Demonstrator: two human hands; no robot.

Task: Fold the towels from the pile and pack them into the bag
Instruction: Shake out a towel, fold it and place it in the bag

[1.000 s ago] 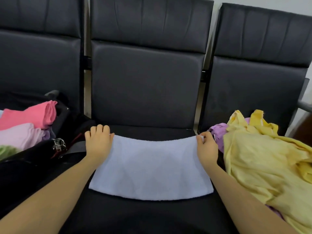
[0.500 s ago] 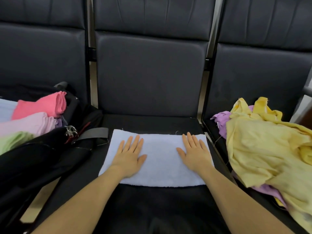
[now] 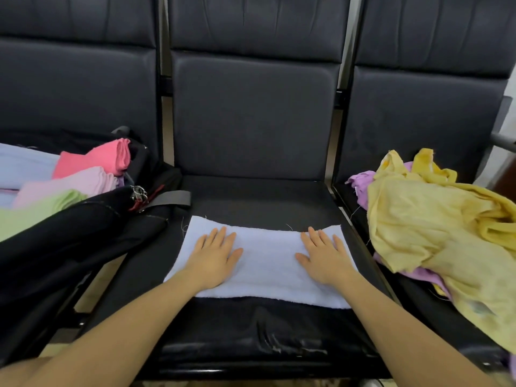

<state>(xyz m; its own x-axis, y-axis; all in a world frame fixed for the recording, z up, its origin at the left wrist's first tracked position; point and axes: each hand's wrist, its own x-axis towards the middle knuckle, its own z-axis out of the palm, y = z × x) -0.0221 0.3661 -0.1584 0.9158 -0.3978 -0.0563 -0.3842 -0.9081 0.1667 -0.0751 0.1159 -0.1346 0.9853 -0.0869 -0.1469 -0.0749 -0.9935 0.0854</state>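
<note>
Black padded seats are lining the row; on the middle seat a folded pale blue terry towel is lying flat, with the left hand and right hand pressing on it, fingers straight, gripping nothing, between an open black fabric bag and a crumpled yellow and purple towel pile

Looks like a waiting area: a row of linked black padded seats with metal frame bars between them, high segmented backrests, a pale wall at far right.
</note>
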